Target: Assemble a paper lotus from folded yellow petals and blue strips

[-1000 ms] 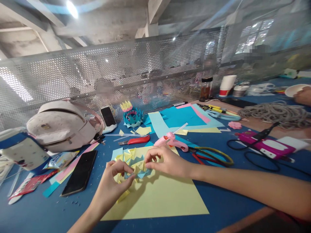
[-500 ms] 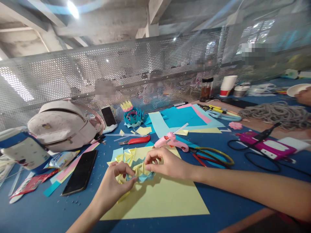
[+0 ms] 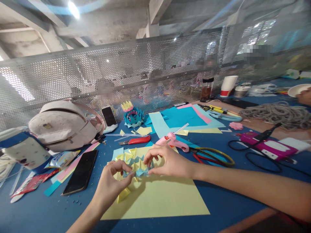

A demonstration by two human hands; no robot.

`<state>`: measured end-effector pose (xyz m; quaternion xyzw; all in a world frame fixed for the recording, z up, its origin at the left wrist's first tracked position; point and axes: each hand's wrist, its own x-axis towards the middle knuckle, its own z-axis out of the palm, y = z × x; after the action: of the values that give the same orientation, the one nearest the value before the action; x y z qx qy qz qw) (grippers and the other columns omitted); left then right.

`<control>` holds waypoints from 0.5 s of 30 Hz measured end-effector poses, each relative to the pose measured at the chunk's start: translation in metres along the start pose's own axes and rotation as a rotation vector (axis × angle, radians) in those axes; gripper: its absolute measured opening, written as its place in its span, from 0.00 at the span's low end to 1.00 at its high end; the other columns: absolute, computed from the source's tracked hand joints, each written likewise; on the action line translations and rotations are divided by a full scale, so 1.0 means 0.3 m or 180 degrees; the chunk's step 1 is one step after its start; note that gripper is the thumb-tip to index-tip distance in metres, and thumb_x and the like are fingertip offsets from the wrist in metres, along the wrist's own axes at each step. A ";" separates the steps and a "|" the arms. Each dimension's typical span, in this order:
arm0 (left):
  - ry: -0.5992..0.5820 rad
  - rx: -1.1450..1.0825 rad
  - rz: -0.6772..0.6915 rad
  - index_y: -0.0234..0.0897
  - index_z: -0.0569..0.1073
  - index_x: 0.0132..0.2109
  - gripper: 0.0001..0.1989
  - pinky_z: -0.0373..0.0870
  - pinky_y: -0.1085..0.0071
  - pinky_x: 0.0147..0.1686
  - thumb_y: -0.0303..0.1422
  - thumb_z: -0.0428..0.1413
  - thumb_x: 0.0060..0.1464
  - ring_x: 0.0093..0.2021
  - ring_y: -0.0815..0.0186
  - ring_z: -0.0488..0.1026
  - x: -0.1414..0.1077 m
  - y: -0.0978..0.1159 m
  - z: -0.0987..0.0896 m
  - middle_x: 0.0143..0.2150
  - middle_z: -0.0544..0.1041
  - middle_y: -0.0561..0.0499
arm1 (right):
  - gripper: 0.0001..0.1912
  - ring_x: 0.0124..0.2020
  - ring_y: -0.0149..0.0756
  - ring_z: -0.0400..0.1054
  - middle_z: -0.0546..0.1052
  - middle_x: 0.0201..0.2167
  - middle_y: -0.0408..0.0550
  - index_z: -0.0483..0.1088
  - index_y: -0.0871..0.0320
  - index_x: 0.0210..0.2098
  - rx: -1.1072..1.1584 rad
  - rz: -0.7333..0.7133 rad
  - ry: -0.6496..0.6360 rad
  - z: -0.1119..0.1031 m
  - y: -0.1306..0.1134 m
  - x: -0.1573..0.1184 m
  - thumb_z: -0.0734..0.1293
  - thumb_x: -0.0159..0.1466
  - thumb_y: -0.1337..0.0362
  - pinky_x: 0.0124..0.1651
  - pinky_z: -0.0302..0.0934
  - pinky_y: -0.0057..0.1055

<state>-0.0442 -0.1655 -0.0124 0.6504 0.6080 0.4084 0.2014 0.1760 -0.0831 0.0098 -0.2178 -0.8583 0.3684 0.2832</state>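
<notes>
A blue-and-yellow paper piece (image 3: 140, 172), folded into points, is held just above a pale yellow sheet (image 3: 167, 197) on the blue table (image 3: 184, 223). The left hand (image 3: 115, 176) pinches its left edge, thumb and forefinger nearly meeting; the right hand (image 3: 168, 161) grips the other end, fingers curled, only a narrow space between thumb and forefinger — paper sits in it. Loose yellow folded bits (image 3: 123, 195) lie beside the left hand.

Just beyond are a pink glue gun (image 3: 171, 139) with a clear stick in its back, a red cutter (image 3: 139, 139) and a finished-looking blue paper flower (image 3: 133, 119).

To the left, a white-and-blue snack packet (image 3: 64, 159) bears lettering too blurred to read — likewise a red wrapper (image 3: 34, 185). The pale backpack (image 3: 63, 126) carries a small metal plate, illegible.

Far right, a black-lidded jar (image 3: 206, 92) holds something reddish-brown; near it stands a white paper cup (image 3: 228, 87) with a red band, its contents hidden.
</notes>
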 end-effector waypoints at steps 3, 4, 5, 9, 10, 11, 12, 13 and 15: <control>-0.0037 -0.0112 -0.0017 0.38 0.73 0.26 0.07 0.66 0.68 0.36 0.34 0.60 0.48 0.32 0.62 0.73 0.000 0.003 0.001 0.27 0.77 0.52 | 0.10 0.35 0.33 0.68 0.78 0.34 0.44 0.76 0.58 0.36 -0.0058 0.0049 -0.0031 -0.001 -0.001 0.001 0.76 0.54 0.65 0.38 0.60 0.29; -0.0050 -0.0141 -0.0024 0.38 0.73 0.26 0.07 0.66 0.68 0.35 0.34 0.60 0.48 0.32 0.62 0.72 0.000 0.004 0.002 0.27 0.77 0.52 | 0.10 0.35 0.33 0.68 0.78 0.34 0.44 0.76 0.58 0.36 -0.0092 0.0072 -0.0044 -0.002 -0.001 0.001 0.76 0.55 0.65 0.38 0.60 0.29; -0.0055 -0.0155 -0.0016 0.38 0.73 0.26 0.07 0.66 0.68 0.35 0.34 0.60 0.48 0.32 0.63 0.72 -0.001 0.003 0.002 0.27 0.77 0.52 | 0.10 0.36 0.33 0.68 0.78 0.34 0.44 0.76 0.57 0.36 -0.0137 0.0095 -0.0058 -0.002 -0.001 0.001 0.76 0.55 0.64 0.37 0.60 0.29; 0.0013 0.0067 0.0203 0.39 0.73 0.25 0.07 0.65 0.66 0.38 0.34 0.60 0.49 0.33 0.61 0.72 -0.004 -0.003 -0.002 0.27 0.77 0.52 | 0.09 0.36 0.34 0.67 0.78 0.35 0.44 0.76 0.56 0.37 -0.0387 0.0089 -0.0097 -0.004 -0.005 -0.003 0.75 0.57 0.65 0.38 0.59 0.29; 0.0009 0.0187 0.0315 0.40 0.72 0.26 0.08 0.64 0.65 0.39 0.34 0.60 0.50 0.33 0.61 0.72 -0.004 -0.005 -0.005 0.27 0.77 0.53 | 0.08 0.36 0.34 0.66 0.78 0.35 0.44 0.76 0.56 0.37 -0.0467 0.0033 -0.0091 -0.005 -0.005 -0.004 0.75 0.57 0.66 0.38 0.59 0.30; -0.0002 0.0317 0.0454 0.40 0.72 0.26 0.08 0.63 0.64 0.40 0.34 0.60 0.51 0.33 0.62 0.72 -0.004 -0.005 -0.008 0.27 0.77 0.53 | 0.08 0.36 0.34 0.66 0.77 0.35 0.44 0.76 0.56 0.37 -0.0567 -0.0060 -0.0072 -0.006 -0.004 -0.005 0.74 0.58 0.66 0.38 0.59 0.30; -0.0011 0.0450 0.0625 0.40 0.73 0.26 0.07 0.62 0.63 0.41 0.34 0.60 0.52 0.32 0.62 0.72 -0.003 -0.004 -0.012 0.28 0.78 0.54 | 0.07 0.36 0.34 0.66 0.77 0.34 0.44 0.75 0.56 0.37 -0.0687 -0.0202 -0.0028 -0.006 -0.002 -0.007 0.74 0.58 0.66 0.39 0.59 0.30; -0.0008 0.0580 0.0829 0.41 0.73 0.28 0.07 0.61 0.63 0.43 0.34 0.59 0.53 0.32 0.63 0.72 -0.003 -0.001 -0.016 0.29 0.79 0.55 | 0.06 0.36 0.34 0.65 0.77 0.32 0.44 0.75 0.56 0.36 -0.0827 -0.0390 0.0043 -0.007 0.002 -0.008 0.73 0.60 0.65 0.39 0.59 0.31; 0.0118 0.0865 0.1292 0.43 0.75 0.32 0.03 0.57 0.61 0.45 0.32 0.59 0.54 0.31 0.64 0.72 -0.004 0.008 -0.023 0.32 0.80 0.56 | 0.03 0.35 0.35 0.64 0.77 0.30 0.45 0.75 0.56 0.35 -0.1156 -0.0877 0.0245 -0.007 0.013 -0.012 0.70 0.63 0.64 0.38 0.57 0.32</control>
<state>-0.0480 -0.1686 -0.0068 0.7727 0.5178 0.3668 0.0146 0.1809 -0.0816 0.0069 -0.1598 -0.9207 0.1572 0.3194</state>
